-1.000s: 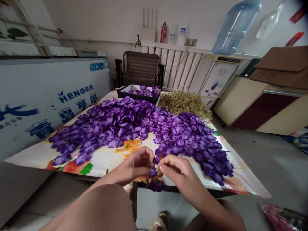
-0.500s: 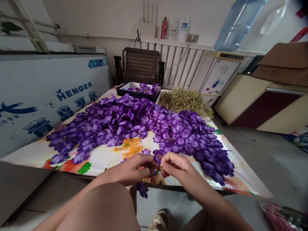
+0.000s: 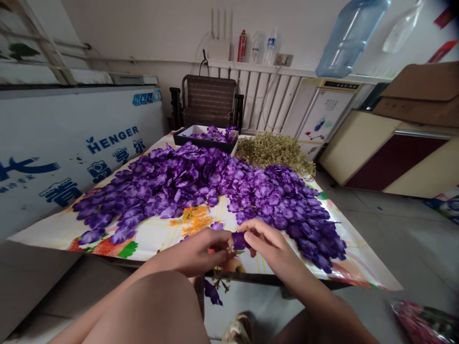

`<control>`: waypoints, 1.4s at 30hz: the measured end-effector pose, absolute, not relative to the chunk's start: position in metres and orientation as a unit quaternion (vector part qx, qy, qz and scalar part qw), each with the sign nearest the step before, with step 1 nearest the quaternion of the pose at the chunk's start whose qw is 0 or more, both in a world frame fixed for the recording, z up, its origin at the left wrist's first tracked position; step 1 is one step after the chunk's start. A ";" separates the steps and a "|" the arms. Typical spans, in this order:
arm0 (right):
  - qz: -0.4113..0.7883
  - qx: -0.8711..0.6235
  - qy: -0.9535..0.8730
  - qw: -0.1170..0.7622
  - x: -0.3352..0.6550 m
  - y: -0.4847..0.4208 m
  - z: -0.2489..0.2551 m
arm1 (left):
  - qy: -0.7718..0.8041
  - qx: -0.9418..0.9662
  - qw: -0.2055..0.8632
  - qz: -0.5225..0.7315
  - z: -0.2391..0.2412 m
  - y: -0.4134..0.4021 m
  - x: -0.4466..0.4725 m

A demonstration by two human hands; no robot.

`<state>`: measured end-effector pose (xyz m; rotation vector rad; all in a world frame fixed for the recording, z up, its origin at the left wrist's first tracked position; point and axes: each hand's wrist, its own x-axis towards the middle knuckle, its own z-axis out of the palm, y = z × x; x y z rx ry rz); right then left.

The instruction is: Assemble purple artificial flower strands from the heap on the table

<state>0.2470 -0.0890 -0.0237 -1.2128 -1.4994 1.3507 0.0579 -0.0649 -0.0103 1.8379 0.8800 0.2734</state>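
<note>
Head view shows a patterned tablecloth (image 3: 154,230), chair (image 3: 210,100) beyond, left grip (image 3: 208,249) clasping a sprig (image 3: 223,285), right grip (image 3: 267,242) a purple flower (image 3: 239,241).

- In the near middle, we hold a purple flower (image 3: 239,240), partly hidden.
- Below it, slightly left, we see a branching stem (image 3: 224,285) and a drooping purple petal (image 3: 214,294).

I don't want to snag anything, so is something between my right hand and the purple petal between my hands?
Nothing visible is: the right hand has its thumb and fingers right at the purple petal. The left hand is on the petal's other side, holding a stem.
</note>
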 end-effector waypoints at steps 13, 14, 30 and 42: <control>0.635 -0.393 -0.553 0.371 0.249 -0.085 -0.037 | 0.321 0.803 0.435 0.252 -0.010 -0.064 0.054; 0.635 -0.391 -0.553 0.371 0.248 -0.086 -0.036 | 0.320 0.799 0.437 0.263 -0.010 -0.063 0.054; 0.693 -0.353 -0.514 0.361 0.225 -0.092 -0.047 | 0.295 0.552 0.679 0.383 -0.020 -0.073 0.053; 0.262 -0.587 -0.688 0.336 0.270 -0.022 -0.062 | 0.263 0.474 0.778 0.318 -0.039 -0.064 0.042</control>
